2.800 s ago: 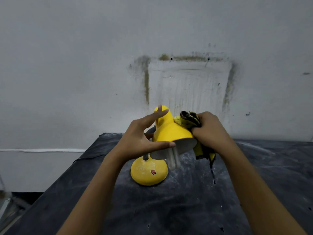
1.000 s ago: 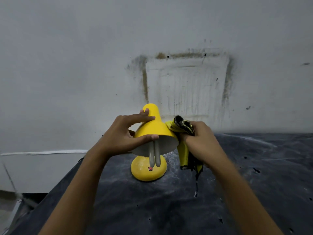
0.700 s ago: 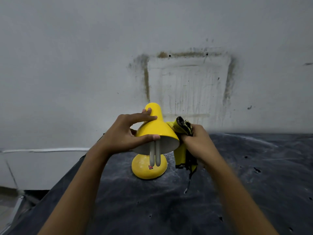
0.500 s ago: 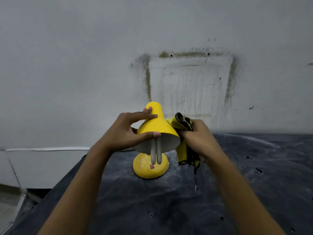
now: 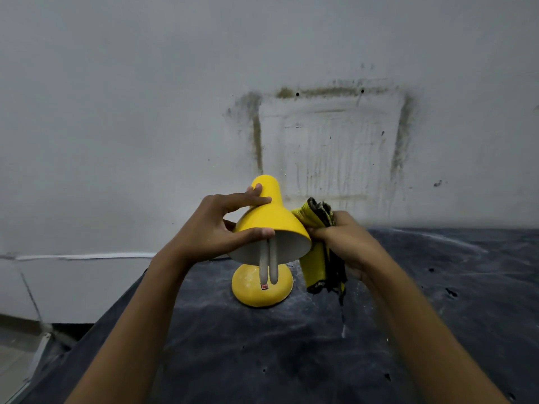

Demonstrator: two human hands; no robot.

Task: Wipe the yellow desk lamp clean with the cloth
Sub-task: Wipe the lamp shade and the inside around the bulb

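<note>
The yellow desk lamp stands on a dark table, its shade tilted toward me so the white twin-tube bulb shows. Its round base carries a small red switch. My left hand grips the shade, fingers over the top and thumb on the rim. My right hand holds a bunched yellow cloth with dark soiled edges against the right side of the shade. The lamp's neck is hidden behind the shade.
The dark, dusty table top runs back to a stained white wall. Its left edge drops to the floor. A thin white line runs along the wall at the left.
The shade has been turned from leaning right to facing me, bulb now showing. My right hand with the cloth has shifted slightly along the shade's right side. The left hand keeps its hold.
</note>
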